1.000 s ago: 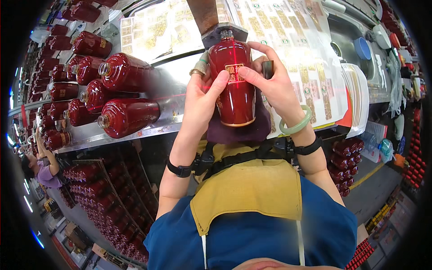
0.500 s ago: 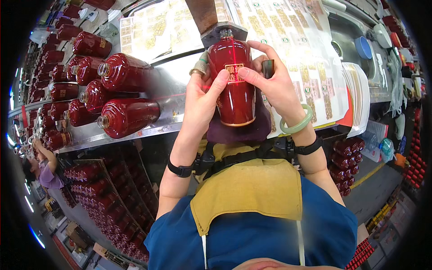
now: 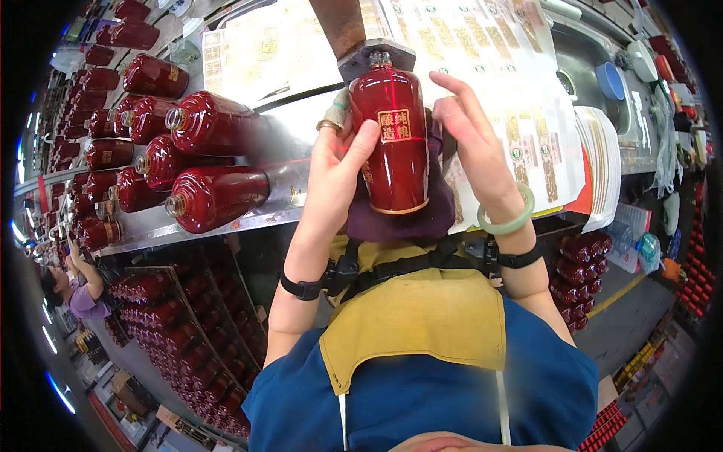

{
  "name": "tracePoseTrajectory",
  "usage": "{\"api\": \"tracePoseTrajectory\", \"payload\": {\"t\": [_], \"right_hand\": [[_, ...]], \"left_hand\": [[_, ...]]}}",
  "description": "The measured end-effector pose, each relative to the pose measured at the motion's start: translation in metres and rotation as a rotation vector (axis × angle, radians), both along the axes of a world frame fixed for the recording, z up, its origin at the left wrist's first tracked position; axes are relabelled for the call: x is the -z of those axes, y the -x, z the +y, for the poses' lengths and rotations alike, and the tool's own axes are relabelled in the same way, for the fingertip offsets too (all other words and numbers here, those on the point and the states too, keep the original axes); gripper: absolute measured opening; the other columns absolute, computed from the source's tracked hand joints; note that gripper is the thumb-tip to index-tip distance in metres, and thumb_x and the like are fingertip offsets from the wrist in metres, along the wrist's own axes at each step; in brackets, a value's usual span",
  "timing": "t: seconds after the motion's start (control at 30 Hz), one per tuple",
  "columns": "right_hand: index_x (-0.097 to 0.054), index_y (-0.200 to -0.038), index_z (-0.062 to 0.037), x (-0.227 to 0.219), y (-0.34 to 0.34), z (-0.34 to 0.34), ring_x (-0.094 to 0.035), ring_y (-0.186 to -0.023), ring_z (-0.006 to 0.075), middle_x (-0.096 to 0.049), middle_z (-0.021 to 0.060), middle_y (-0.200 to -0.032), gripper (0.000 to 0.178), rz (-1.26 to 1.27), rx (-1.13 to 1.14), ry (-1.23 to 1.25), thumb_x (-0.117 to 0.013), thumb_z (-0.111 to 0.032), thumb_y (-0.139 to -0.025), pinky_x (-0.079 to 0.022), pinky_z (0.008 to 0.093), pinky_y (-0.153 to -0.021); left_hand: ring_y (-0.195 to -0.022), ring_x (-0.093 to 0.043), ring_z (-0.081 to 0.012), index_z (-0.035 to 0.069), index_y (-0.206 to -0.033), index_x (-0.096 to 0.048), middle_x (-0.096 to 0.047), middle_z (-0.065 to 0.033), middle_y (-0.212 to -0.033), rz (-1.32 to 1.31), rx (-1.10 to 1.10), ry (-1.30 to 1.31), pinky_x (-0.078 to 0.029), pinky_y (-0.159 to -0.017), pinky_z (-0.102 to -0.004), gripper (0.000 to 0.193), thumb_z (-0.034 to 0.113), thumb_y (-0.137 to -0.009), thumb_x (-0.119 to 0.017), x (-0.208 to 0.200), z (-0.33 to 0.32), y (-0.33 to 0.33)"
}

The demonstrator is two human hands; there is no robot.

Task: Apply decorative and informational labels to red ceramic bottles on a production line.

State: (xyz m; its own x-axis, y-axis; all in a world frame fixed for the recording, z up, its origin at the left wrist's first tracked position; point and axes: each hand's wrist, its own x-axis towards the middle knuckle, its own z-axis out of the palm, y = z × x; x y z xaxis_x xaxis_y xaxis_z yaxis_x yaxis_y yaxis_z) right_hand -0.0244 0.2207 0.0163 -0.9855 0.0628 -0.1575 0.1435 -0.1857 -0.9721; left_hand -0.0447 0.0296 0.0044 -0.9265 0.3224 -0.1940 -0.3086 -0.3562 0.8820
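A glossy dark red bottle (image 3: 390,162) with a gold-framed square label lies on a dark purple cloth pad (image 3: 444,203), its threaded neck against a grey metal block (image 3: 376,59). A thin red light line runs along its body. My left hand (image 3: 339,151) grips the bottle's left side, thumb on the front beside the label; finger covers (image 3: 334,117) show on its fingers. My right hand (image 3: 474,143) is off the bottle, just to its right, index finger stretched out. A small dark flat piece (image 3: 449,143) shows under its curled fingers, mostly hidden.
Several red bottles (image 3: 218,197) lie on the metal bench at left. Sheets of gold stickers (image 3: 527,151) cover the table at right and behind. A sink holding a blue bowl (image 3: 608,80) stands far right. Racks of bottles (image 3: 181,339) are below. Another person (image 3: 83,294) is at far left.
My right hand has left the bottle and moved right, its thumb coming off the label. My left hand still holds the bottle, which has barely shifted.
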Motion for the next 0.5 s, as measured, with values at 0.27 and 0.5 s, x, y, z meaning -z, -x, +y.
{"api": "tracePoseTrajectory", "payload": {"t": [0.27, 0.5], "right_hand": [[-0.065, -0.111, 0.0019, -0.007, -0.038, -0.011, -0.065, -0.093, 0.0159, -0.069, 0.0100, -0.103, 0.016, 0.205, 0.006, -0.304, -0.066, -0.005, -0.096, -0.051, 0.0296, -0.084], [-0.067, -0.109, 0.0010, 0.000, -0.039, -0.014, -0.066, -0.087, 0.0163, -0.070, 0.0104, -0.099, 0.017, 0.242, 0.029, -0.379, -0.069, -0.004, -0.093, -0.052, 0.0292, -0.076]], "left_hand": [[-0.134, -0.051, -0.0207, -0.002, -0.155, -0.030, -0.050, -0.0158, -0.148, 0.052, -0.011, 0.073, -0.043, -0.113, -0.0364, 0.071, 0.010, -0.097, -0.070, 0.004, 0.001, -0.003], [-0.133, -0.052, -0.0203, -0.002, -0.155, -0.031, -0.050, -0.0155, -0.148, 0.039, -0.015, 0.064, -0.045, -0.111, -0.0363, 0.070, 0.010, -0.098, -0.069, 0.004, 0.002, -0.003]]}}
